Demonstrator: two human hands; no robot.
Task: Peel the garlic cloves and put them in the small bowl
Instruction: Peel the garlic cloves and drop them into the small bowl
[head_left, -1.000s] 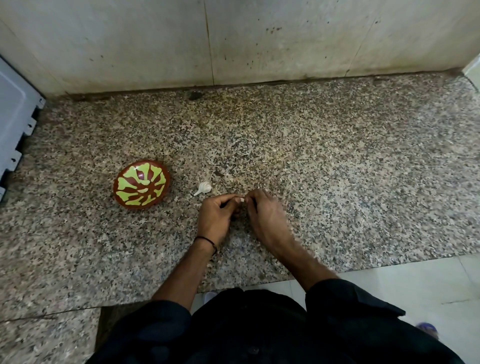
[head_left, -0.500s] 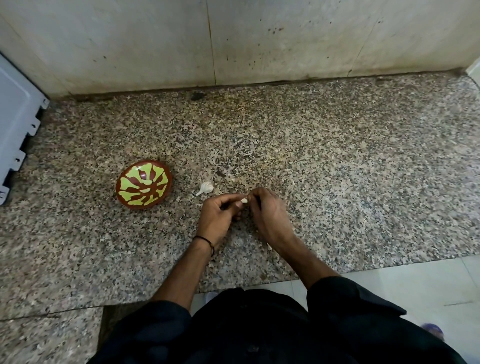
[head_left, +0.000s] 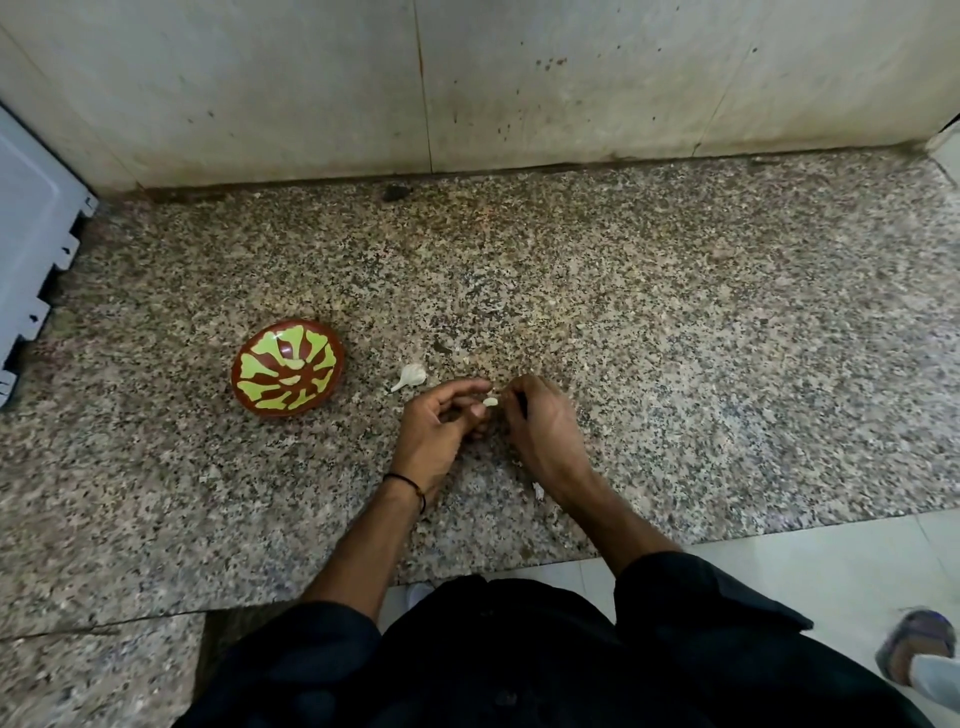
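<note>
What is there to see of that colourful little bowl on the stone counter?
The bowl is small and round, glossy reddish brown, its inside painted with yellow-green petal shapes fanning from the centre. It stands open side up on the speckled stone counter, left of the left hand and right hand, neither touching it. A few pale bits seem to lie inside, too small to identify. A white garlic piece lies apart to its right.

- I found no text, label, brand, number or sign that I could read anywhere in the head view.
- The small bowl (head_left: 287, 368) bore only a green-and-brown painted pattern, with no lettering on it.
- The white panel (head_left: 31, 234) at the left edge showed a few small dark marks, too small for me to read.
</note>
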